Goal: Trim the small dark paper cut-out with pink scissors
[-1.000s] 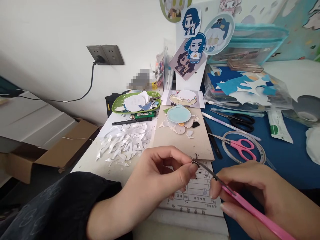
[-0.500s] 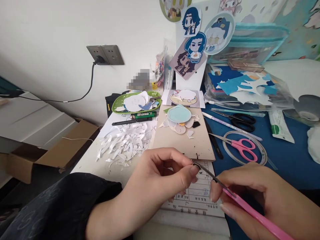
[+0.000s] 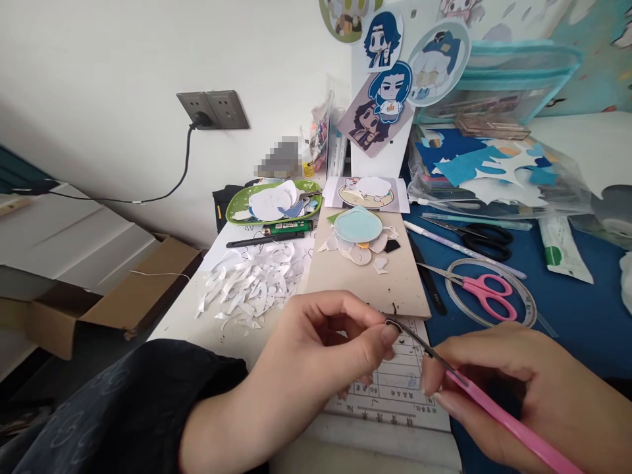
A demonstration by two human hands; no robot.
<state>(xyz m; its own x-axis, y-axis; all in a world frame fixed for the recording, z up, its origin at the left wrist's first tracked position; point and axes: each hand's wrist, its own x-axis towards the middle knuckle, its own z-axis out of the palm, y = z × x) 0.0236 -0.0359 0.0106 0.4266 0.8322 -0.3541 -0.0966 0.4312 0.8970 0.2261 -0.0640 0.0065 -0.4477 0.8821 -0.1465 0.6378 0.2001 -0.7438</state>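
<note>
My left hand [image 3: 336, 349] reaches in from the lower left, thumb and forefinger pinched on a small dark piece with a pale edge [image 3: 394, 324]. Most of that piece is hidden by the fingertips, so its shape cannot be made out. In my right hand [image 3: 513, 382] is a pair of pink-handled scissors [image 3: 503, 415], seen edge-on. Their slim dark blades point up and left, the tips meeting the small piece at my left fingertips. Below both hands lies a printed form sheet [image 3: 395, 388].
A beige board [image 3: 365, 289] carries paper cutouts [image 3: 358, 226]. White paper scraps [image 3: 257, 283] are heaped to its left, near a green tray [image 3: 232, 210]. On the blue mat lie other pink scissors [image 3: 488, 293], a tape ring [image 3: 530, 309], black scissors [image 3: 486, 240] and a tube [image 3: 565, 250].
The whole view has shifted slightly, with the scene sitting a little further right. Both hands keep the same grip, and the scissors stay at the small piece.
</note>
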